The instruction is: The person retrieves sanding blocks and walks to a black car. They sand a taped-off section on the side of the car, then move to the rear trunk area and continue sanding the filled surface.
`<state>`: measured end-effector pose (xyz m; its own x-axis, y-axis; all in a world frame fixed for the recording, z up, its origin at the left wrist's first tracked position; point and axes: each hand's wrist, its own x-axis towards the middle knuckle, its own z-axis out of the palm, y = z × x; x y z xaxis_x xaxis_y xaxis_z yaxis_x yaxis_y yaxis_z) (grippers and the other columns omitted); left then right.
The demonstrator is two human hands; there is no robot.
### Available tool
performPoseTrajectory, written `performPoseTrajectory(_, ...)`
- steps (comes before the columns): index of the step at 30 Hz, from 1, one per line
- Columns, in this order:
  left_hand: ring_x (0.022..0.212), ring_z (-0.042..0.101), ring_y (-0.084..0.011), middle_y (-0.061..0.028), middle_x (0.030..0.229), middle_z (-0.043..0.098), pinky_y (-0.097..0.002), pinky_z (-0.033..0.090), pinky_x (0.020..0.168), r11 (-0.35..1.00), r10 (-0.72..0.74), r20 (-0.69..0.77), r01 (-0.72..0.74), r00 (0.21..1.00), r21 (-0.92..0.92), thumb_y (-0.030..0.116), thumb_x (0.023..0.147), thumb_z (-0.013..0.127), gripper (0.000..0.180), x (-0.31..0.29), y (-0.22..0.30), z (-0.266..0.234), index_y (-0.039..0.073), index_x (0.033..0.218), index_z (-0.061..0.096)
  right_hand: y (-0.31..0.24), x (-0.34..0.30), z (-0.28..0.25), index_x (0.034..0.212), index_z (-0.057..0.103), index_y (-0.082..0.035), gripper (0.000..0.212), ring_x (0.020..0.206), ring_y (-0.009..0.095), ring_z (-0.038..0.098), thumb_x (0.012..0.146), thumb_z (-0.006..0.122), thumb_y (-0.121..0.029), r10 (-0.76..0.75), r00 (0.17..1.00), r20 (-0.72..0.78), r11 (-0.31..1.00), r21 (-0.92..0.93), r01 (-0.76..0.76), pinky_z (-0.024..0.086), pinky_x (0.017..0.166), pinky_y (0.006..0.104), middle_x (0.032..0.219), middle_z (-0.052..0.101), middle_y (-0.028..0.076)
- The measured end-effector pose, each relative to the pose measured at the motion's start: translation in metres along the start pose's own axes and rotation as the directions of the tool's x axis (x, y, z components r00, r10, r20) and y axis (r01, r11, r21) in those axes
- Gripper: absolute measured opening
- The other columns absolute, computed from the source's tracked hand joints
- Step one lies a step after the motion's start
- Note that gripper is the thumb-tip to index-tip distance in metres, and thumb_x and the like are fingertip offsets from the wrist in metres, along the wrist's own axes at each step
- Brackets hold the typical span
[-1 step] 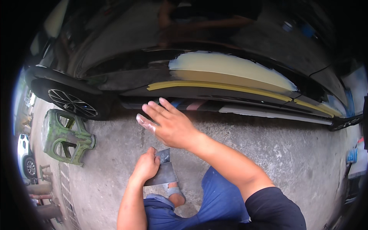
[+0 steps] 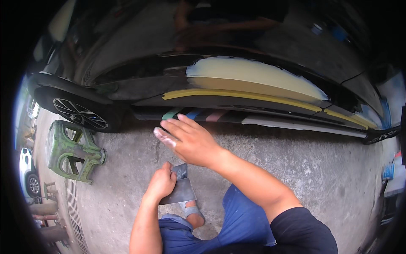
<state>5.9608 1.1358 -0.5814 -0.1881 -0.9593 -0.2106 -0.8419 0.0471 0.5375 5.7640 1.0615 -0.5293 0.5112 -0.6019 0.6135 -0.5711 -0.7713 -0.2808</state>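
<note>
Right hand (image 2: 192, 144) outstretched, fingers (image 2: 173, 128) extended, holding nothing; left hand (image 2: 163, 182) lower, fingers gripping flat grey pieces (image 2: 179, 194)

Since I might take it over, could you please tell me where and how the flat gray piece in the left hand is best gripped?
Probably by its free right edge, coming from the right and pinching across both faces: the flat gray piece looks thin, and the left hand covers its upper left.
</note>
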Motion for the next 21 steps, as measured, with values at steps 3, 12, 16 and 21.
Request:
performPoseTrajectory(3,0.077,0.061,-0.0427,-0.0272,0.08,0.061,-0.0463,0.048,0.069,0.996,-0.036,-0.006,0.035,0.999,-0.079,0.018,0.09,0.056,0.019,0.001,0.004,-0.006,0.0,0.095,0.054,0.0,-0.033,-0.006,0.122,0.059,-0.01,0.036,0.097,0.033,0.063,0.087,0.06,-0.014,0.272,0.958,0.088,0.951,0.13,-0.281,0.052,0.081,0.0398,0.113,0.063,0.012)
performPoseTrajectory(12,0.058,0.044,-0.0077,0.0006,0.063,0.051,-0.0268,0.039,0.053,0.911,0.008,-0.182,-0.082,0.983,-0.405,0.025,0.098,0.051,0.025,0.016,0.025,-0.002,0.004,0.084,0.054,0.006,-0.13,-0.008,0.134,0.046,-0.008,0.049,0.088,0.024,0.062,0.087,0.063,-0.012,0.599,0.798,0.064,0.669,0.508,-0.543,0.051,0.078,0.033,0.105,0.059,0.012)
performPoseTrajectory(16,0.037,0.04,-0.0079,-0.0007,0.052,0.049,-0.0222,0.031,0.036,0.67,-0.015,0.038,0.038,0.999,-0.742,0.025,0.097,0.054,0.02,0.025,0.042,0.0,0.008,0.087,0.052,-0.001,-0.15,-0.005,0.142,0.032,-0.004,0.069,0.089,0.015,0.058,0.086,0.069,-0.017,0.672,0.688,0.272,0.218,0.816,-0.535,0.049,0.079,0.0282,0.106,0.056,0.01)
performPoseTrajectory(21,0.037,0.039,-0.0073,-0.0008,0.051,0.05,-0.0211,0.028,0.035,0.628,0.076,0.162,0.079,0.984,-0.774,0.025,0.096,0.056,0.019,0.035,0.09,0.011,0.008,0.088,0.053,-0.016,-0.163,-0.021,0.145,0.025,-0.002,0.067,0.094,0.01,0.056,0.089,0.062,-0.005,0.713,0.644,0.279,-0.018,0.925,-0.38,0.048,0.083,0.0274,0.1,0.057,0.007)
